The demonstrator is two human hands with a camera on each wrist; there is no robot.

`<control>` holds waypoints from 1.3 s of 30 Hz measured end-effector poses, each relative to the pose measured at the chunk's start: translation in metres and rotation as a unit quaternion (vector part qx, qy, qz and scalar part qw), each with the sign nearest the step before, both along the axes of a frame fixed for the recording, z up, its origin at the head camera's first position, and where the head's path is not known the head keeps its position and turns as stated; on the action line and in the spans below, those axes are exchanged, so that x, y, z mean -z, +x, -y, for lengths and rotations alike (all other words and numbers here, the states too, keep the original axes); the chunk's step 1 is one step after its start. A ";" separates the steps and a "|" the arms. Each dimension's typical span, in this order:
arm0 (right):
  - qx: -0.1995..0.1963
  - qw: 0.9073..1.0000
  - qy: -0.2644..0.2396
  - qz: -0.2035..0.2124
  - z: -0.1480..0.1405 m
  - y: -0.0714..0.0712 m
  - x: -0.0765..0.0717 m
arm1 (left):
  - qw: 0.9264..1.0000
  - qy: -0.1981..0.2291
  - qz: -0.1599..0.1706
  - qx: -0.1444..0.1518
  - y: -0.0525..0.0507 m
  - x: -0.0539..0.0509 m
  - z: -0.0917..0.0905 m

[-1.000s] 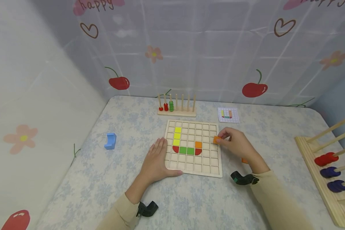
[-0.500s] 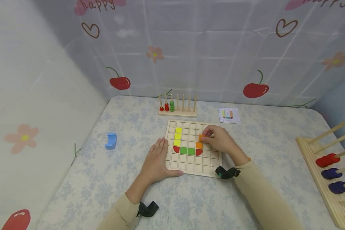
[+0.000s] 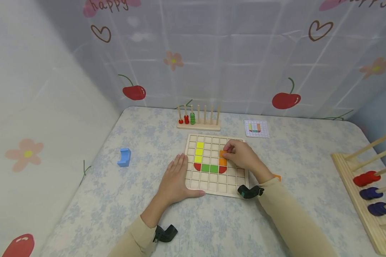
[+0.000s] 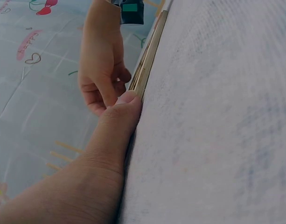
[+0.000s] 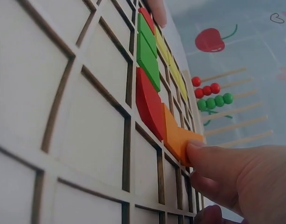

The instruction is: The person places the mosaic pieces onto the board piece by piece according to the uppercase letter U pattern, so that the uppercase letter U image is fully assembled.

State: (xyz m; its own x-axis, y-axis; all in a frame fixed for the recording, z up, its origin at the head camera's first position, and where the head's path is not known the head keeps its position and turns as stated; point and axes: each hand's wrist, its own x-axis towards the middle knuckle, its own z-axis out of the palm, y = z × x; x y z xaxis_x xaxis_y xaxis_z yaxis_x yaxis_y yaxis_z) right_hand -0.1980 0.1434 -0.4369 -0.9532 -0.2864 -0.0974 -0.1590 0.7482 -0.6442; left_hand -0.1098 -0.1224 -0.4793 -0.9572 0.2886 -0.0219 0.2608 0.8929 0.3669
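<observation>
A wooden grid board [image 3: 212, 186] lies on the table with several tiles set in a U shape: yellow squares [image 3: 198, 152] on the left, green squares [image 3: 209, 168] and red rounded corners [image 3: 222, 170] below, an orange square [image 3: 223, 162] on the right. My right hand [image 3: 242, 155] pinches another orange square tile [image 5: 187, 138] between thumb and fingers, at the cell just above the placed one. It looks slightly tilted in the right wrist view. My left hand [image 3: 173, 178] rests with straight fingers along the board's left edge, its thumb [image 4: 126, 105] at the near edge.
A small bead rack [image 3: 198, 126] and a pattern card [image 3: 256, 129] stand behind the board. One more orange tile [image 3: 277, 177] lies partly behind the right forearm. A blue block [image 3: 124, 157] sits at the left, a larger bead rack [image 3: 357, 203] at the right.
My right hand has carried the orange tile from the board's right edge leftward onto the cell above the placed orange square. My left hand has stayed still.
</observation>
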 end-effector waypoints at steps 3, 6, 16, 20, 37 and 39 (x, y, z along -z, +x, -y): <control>-0.001 1.000 0.004 -0.002 0.000 0.000 0.002 | 1.000 -0.001 0.000 -0.001 0.000 0.000 0.000; -0.005 1.000 0.011 -0.001 0.000 0.002 0.002 | 1.000 0.001 0.000 -0.001 0.000 -0.001 0.000; -0.020 0.999 0.025 -0.018 -0.006 0.013 -0.005 | 1.000 -0.001 0.005 -0.003 0.000 0.001 -0.001; -0.017 0.999 0.022 -0.035 -0.014 0.023 -0.010 | 1.000 0.001 0.002 -0.003 0.000 0.001 -0.001; 0.022 0.998 0.028 -0.052 -0.088 0.069 -0.015 | 1.000 0.008 -0.007 0.001 0.002 0.000 0.000; 0.023 0.998 0.034 -0.054 -0.098 0.074 -0.014 | 1.000 0.012 -0.007 0.002 0.002 0.000 0.000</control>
